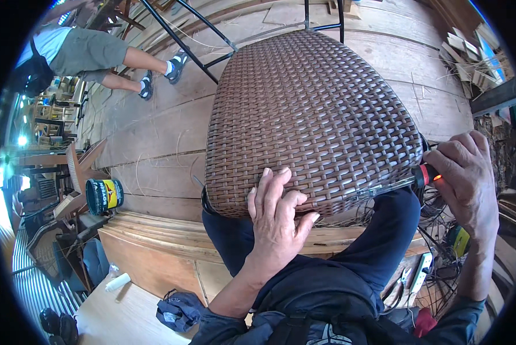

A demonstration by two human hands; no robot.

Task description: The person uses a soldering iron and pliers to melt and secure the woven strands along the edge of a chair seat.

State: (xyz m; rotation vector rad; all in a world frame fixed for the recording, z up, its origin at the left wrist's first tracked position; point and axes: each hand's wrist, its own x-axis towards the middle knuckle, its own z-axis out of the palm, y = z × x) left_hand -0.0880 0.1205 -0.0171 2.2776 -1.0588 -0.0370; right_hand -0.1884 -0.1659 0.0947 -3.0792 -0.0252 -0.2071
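A brown woven wicker chair seat [304, 115] on a black metal frame rests across my thighs, its near edge toward me. My left hand [275, 224] lies against that near edge, fingers spread over the weave and holding nothing. Beyond the right corner, my right hand [463, 172] is closed around a tool with a red and black handle [423, 174] and a small glowing orange light. The tool's long thin metal shaft [384, 188] runs left along the seat's near edge. I cannot make out where its tip ends in the weave.
Black frame legs [203, 66] reach away at the far side. A dark bucket [104, 196] stands at left, a person's legs [137, 60] beyond it. Pliers [404, 276] and a white power strip [422, 271] lie at lower right beside tangled wires. Boards [154, 230] lie before me.
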